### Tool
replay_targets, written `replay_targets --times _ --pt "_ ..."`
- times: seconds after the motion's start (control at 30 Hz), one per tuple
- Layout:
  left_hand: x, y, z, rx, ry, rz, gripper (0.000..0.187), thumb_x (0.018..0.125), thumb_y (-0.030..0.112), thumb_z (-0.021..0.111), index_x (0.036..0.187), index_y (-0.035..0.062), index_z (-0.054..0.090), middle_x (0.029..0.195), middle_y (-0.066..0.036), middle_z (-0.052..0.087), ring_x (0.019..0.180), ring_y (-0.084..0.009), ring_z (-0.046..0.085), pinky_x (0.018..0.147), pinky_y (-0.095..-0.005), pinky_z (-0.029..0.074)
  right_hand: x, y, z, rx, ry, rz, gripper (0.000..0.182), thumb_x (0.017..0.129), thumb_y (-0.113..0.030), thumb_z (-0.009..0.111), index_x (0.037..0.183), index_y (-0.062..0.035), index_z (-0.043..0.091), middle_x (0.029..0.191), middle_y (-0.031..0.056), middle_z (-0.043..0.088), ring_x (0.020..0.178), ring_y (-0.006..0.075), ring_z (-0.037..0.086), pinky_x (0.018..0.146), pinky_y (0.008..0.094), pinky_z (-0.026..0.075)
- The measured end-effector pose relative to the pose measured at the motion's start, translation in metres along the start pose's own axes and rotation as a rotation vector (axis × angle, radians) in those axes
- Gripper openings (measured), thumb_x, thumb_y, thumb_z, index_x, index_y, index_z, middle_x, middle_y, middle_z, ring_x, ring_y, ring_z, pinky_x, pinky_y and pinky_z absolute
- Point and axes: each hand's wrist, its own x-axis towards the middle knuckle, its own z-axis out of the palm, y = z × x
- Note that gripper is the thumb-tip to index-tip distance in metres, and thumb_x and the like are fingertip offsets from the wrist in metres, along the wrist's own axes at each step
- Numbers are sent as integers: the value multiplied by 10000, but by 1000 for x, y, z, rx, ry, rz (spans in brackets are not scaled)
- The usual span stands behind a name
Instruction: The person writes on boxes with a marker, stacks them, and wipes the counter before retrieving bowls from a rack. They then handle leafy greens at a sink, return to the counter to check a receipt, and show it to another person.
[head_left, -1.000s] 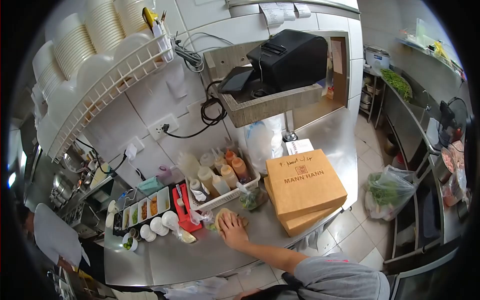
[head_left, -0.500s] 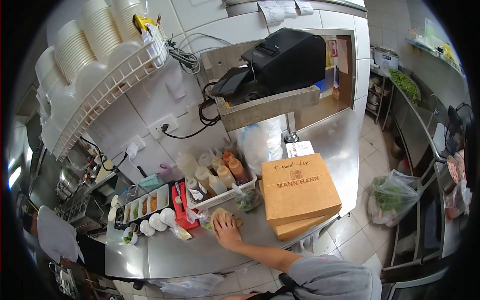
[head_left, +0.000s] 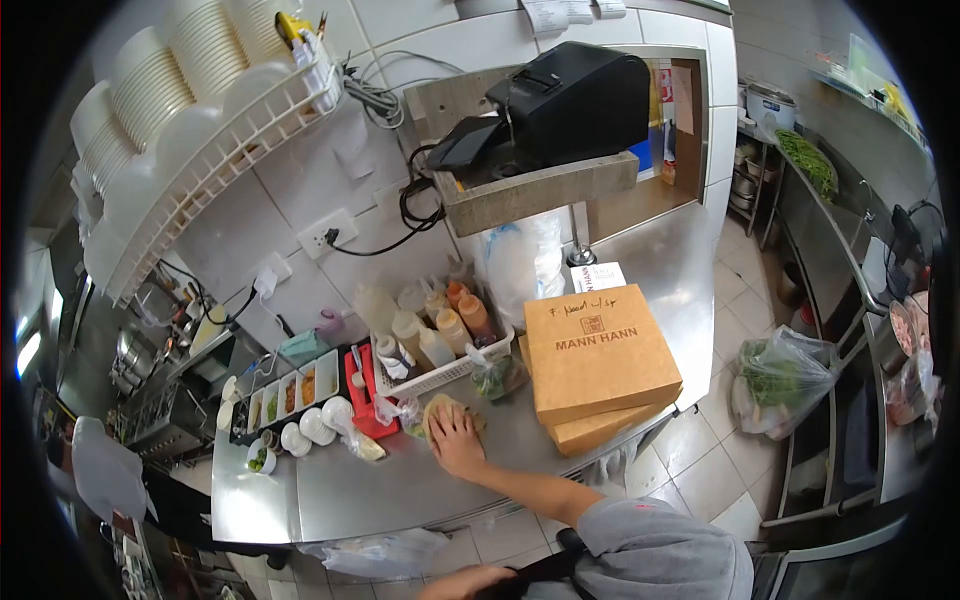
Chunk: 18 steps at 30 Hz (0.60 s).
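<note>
Steel counter, white tiles above; the right hand lies flat, fingers extended, on a tan cloth near a white plastic basket of translucent squeeze bottles.

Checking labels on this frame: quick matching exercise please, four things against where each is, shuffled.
Column 1
1. right hand
2. upper cardboard box
3. squeeze bottles
4. bulky black machine

Column 2
A. standing in a white basket
B. on a wooden shelf above the counter
C. spread over a tan cloth
D. stacked on a lower box

Pairs: 1-C, 2-D, 3-A, 4-B
</note>
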Motion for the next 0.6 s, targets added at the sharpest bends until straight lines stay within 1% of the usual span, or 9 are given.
replay_targets --times 0.03,0.07,0.1,0.17,0.27,0.3,0.43,0.57,0.6 --pt "-5 7 -6 231 -43 34 375 900 252 430 1208 52 511 1167 -73 561 1053 -142 513 933 -275 374 1 0 1 6 -1 1 528 814 -301 528 1266 -44 437 1357 182 348 1229 391 300 990 522 263" --pt "-9 17 -14 712 -148 282 319 847 221 534 1133 82 559 1067 -28 606 916 -142 566 857 -258 408 1 0 1 5 3 -4 525 814 -305 528 1265 -50 441 1363 181 340 1230 390 299 992 521 263" --pt "-22 17 -17 698 -38 360 269 841 175 544 1074 42 567 997 -15 626 844 -140 588 808 -262 433 -1 0 0 5 -3 -14 525 814 -305 528 1265 -50 441 1363 181 340 1230 390 299 992 521 263" --pt "-11 -18 -19 324 -24 432 322 878 192 519 1142 11 542 1087 -52 601 953 -144 566 877 -254 397 1 -1 -1 22 -4 1 522 811 -305 534 1272 -78 445 1370 180 330 1230 390 301 993 525 261" --pt "2 -63 -5 -62 62 409 366 890 239 489 1179 15 514 1136 -66 569 1005 -157 536 907 -258 372 2 0 7 62 -50 5 519 820 -293 516 1291 -95 422 1407 179 273 1251 417 267 1009 537 243" --pt "6 -79 3 -130 85 403 381 894 254 479 1191 17 505 1153 -71 559 1022 -161 526 917 -260 364 2 1 9 67 -54 -7 519 820 -293 516 1291 -95 422 1407 179 273 1251 417 267 1009 537 243" --pt "23 -133 34 -304 147 462 441 910 316 439 1239 24 469 1219 -90 516 1091 -178 487 957 -266 331 4 4 4 14 25 -57 390 772 -280 567 1124 -111 574 1318 196 383 1221 420 321 966 558 279" --pt "50 -171 61 -381 174 610 502 927 378 398 1287 30 433 1285 -108 474 1161 -195 448 997 -272 297 -20 8 -29 95 -78 -169 260 781 -222 574 993 -78 619 1245 191 449 1194 406 370 968 521 301" --pt "58 -181 63 -390 196 658 517 931 393 388 1299 32 424 1301 -113 463 1178 -199 438 1007 -273 289 -28 3 -41 152 -159 -120 258 797 -228 573 978 -49 612 1212 177 483 1206 409 358 995 525 273"
